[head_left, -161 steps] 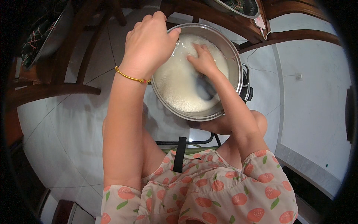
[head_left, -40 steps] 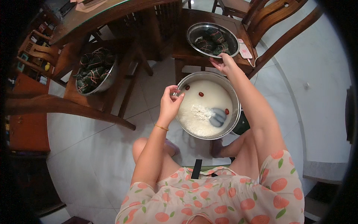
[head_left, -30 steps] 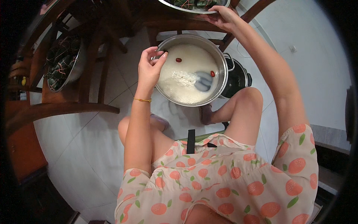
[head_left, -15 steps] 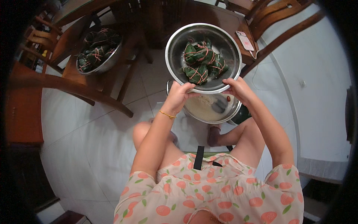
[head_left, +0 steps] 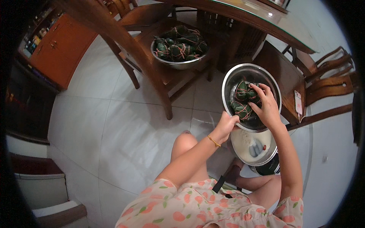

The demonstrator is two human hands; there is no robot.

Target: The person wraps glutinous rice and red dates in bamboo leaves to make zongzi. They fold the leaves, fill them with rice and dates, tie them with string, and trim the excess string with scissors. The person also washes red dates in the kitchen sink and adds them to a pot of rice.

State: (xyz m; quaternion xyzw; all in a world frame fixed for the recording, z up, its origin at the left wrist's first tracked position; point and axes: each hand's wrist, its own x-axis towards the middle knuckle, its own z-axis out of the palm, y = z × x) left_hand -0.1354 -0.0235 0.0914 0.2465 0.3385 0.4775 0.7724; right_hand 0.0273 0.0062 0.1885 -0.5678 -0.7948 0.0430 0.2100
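Note:
My left hand (head_left: 227, 125) pinches the near-left rim of a steel bowl (head_left: 277, 81), thumb over the edge. Inside lie a few zongzi, green leaf-wrapped dumplings tied with pinkish string; one zongzi (head_left: 241, 110) sits toward the near left. My right hand (head_left: 269, 108) reaches into the bowl from the right, its thumb and fingers curled around another zongzi (head_left: 254, 95), partly covered by them. Below the bowl stands a metal basin (head_left: 274, 154) of pale soaked rice, with a grey spoon-like thing (head_left: 256, 148) and a red date (head_left: 264, 147) in it.
Left of the hands, a second steel bowl (head_left: 182, 65) piled with zongzi rests on a wooden chair (head_left: 148, 41). On another chair to the right lies a phone (head_left: 298, 100) with a cable. A glass-topped table (head_left: 262, 15) stands behind, and a dark green container (head_left: 268, 167) beside the basin.
My right hand has let go of the bowl's rim and moved in onto a zongzi. My left hand still holds the rim. The view has turned left, showing more of the second bowl.

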